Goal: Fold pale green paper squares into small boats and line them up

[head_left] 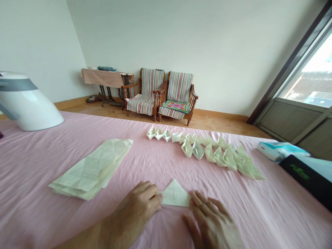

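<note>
A pale sheet of paper, folded to a point at its far side, lies flat in front of me. My left hand is closed on its left corner, thumb and fingers pressed together there. At the right corner, my right hand rests with fingers stretched out, the tips touching the paper and the thumb apart. To the left lies a stack of creased paper sheets. Beyond my hands stand several folded paper boats, set close together in rows.
A pink cloth covers the table. A white and grey jug stands at the far left. On the right are a blue and white packet and a black box. Two wooden armchairs stand beyond the table.
</note>
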The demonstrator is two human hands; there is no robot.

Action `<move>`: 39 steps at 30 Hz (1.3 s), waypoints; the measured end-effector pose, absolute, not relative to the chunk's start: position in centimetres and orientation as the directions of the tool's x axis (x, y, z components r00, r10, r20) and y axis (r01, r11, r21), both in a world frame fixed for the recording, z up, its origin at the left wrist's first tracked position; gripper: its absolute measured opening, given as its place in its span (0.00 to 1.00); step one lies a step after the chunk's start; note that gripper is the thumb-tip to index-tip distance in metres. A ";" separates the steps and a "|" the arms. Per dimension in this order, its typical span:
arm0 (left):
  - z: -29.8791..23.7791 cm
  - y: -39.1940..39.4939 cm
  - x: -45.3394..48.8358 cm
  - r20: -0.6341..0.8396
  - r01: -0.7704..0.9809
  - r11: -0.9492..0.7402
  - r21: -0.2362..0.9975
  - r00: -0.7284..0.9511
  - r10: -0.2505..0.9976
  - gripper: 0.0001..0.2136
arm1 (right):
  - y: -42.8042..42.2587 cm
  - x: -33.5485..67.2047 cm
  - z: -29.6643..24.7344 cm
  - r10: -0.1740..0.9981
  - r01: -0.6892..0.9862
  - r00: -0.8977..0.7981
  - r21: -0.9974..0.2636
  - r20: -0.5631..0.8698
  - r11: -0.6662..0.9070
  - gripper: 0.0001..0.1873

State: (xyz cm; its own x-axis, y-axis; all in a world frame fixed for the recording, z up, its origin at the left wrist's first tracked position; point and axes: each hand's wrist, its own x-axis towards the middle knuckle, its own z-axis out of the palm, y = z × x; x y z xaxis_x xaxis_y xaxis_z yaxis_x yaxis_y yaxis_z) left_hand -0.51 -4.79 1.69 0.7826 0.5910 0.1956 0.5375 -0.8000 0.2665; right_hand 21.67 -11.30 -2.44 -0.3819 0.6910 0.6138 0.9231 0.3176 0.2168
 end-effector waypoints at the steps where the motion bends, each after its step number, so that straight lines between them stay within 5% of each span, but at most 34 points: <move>1: 1.9 -4.8 -0.5 0.195 0.532 -0.805 0.264 0.788 0.584 0.08 | -11.3 21.7 -2.4 0.696 0.930 -0.364 0.194 0.619 0.313 0.17; 10: 1.0 -4.3 -0.8 0.264 0.463 -0.863 0.200 0.823 0.503 0.08 | -11.4 21.5 -2.5 0.790 0.936 -0.235 -0.088 0.566 0.342 0.10; 14: 1.0 -3.9 -0.7 0.498 0.410 -0.863 0.296 0.705 0.506 0.10 | -11.2 21.3 -2.0 0.760 0.888 -0.230 -0.189 0.608 0.420 0.14; 17: 1.3 -3.8 -0.6 0.597 0.332 -0.813 0.478 0.557 0.578 0.09 | -11.2 20.9 -1.6 0.780 0.811 -0.140 -0.381 0.609 0.444 0.13; 20: 1.5 -3.5 -0.4 0.445 0.316 -0.618 0.720 0.473 0.760 0.08 | -11.0 20.5 -1.6 0.842 0.672 0.053 -0.643 0.536 0.367 0.11; 23: 1.2 -2.9 -0.1 0.240 0.383 -0.429 0.818 0.451 0.860 0.07 | -10.4 20.3 -2.0 0.893 0.583 0.166 -0.772 0.418 0.253 0.08; 27: 0.2 -2.1 0.2 0.206 0.523 -0.435 0.733 0.438 0.875 0.04 | -9.3 20.6 -2.6 0.958 0.641 0.148 -0.761 0.247 0.097 0.08; 31: -0.1 -2.0 0.2 0.280 0.583 -0.565 0.584 0.509 0.814 0.05 | -8.9 21.0 -2.8 0.964 0.746 0.131 -0.663 0.231 0.058 0.07; 35: 0.5 -2.8 0.4 0.378 0.509 -0.746 0.428 0.650 0.660 0.11 | -9.0 20.9 -2.9 0.961 0.762 0.125 -0.645 0.245 0.065 0.06; 39: 1.4 -3.7 0.6 0.238 0.365 -0.872 0.327 0.861 0.450 0.10 | -8.8 21.0 -2.7 0.964 0.733 0.129 -0.678 0.232 0.065 0.07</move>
State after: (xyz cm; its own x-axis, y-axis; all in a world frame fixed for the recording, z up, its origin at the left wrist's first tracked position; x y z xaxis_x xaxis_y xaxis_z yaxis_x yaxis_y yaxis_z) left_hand 0.57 -3.67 1.38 0.8608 0.4500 0.2377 0.3654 -0.8716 0.3269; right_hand 20.99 -8.81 -2.71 0.1291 0.9641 0.2322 0.7326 0.0651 -0.6776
